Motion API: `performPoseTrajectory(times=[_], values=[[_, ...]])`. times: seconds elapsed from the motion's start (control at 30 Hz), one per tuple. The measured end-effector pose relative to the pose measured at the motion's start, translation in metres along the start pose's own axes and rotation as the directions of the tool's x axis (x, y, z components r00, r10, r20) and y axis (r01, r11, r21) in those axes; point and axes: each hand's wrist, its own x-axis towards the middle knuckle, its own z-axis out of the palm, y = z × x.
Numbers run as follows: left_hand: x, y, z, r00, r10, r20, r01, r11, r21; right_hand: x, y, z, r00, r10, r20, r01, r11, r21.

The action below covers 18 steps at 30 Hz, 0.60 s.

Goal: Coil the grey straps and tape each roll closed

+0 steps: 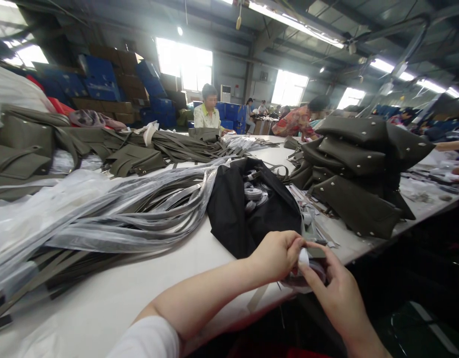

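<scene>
Both hands meet over the table's front edge at a plastic-wrapped coiled strap (310, 278). A white piece (304, 257) shows on the coil between my fingers. My left hand (276, 256) is closed, its fingertips pinching at the coil's upper side. Thumb and fingers of my right hand (335, 281) curve around the coil from the right; part of the coil is hidden. Just beyond my left hand lies a black cloth bag (231, 209), gaping, with several similar wrapped coils (255, 194) inside.
Dark olive leather bags (356, 154) are piled at right. Long straps in clear plastic (150, 214) spread across the white table (169, 283) at left, with more olive pieces (20, 144) behind. A co-worker (207, 114) sits across the table; another person (296, 119) leans over farther right.
</scene>
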Motion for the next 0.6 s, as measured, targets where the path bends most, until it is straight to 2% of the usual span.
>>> performPoseTrajectory(times=[0.13,0.2,0.27,0.33,0.4,0.43,0.47,0.53,0.6], values=[[-0.003,0.004,0.000,0.997,0.080,0.016,-0.081,0.994,0.071,0.001,0.002,-0.001,0.997,0.069,0.026,-0.072,0.989,0.128],[-0.002,0.003,0.000,0.996,0.094,-0.003,-0.093,0.995,0.046,0.002,0.007,-0.001,0.996,0.069,0.062,-0.082,0.972,0.221],[0.001,0.000,-0.001,0.998,0.052,-0.028,-0.054,0.997,-0.055,0.000,0.014,0.000,0.994,0.041,0.102,-0.067,0.961,0.269],[0.005,-0.004,-0.002,0.998,-0.029,-0.049,0.019,0.981,-0.192,-0.003,0.022,0.002,0.992,0.050,0.113,-0.075,0.970,0.232],[0.009,-0.009,-0.003,0.996,-0.089,-0.004,0.084,0.954,-0.287,-0.006,0.031,0.004,0.992,0.089,0.088,-0.104,0.978,0.183],[0.011,-0.010,-0.004,0.996,-0.086,0.033,0.092,0.956,-0.278,-0.007,0.037,0.005,0.992,0.108,0.066,-0.118,0.979,0.168],[0.011,-0.012,-0.005,0.995,-0.069,0.067,0.082,0.973,-0.214,-0.008,0.043,0.005,0.992,0.117,0.050,-0.123,0.979,0.161],[0.010,-0.012,-0.006,0.993,-0.036,0.115,0.032,0.999,0.035,-0.005,0.059,0.004,0.995,0.094,0.027,-0.097,0.985,0.143],[0.006,-0.012,-0.003,0.992,-0.035,0.124,-0.002,0.958,0.286,0.000,0.080,0.002,1.000,-0.008,0.014,0.007,0.997,0.073]])
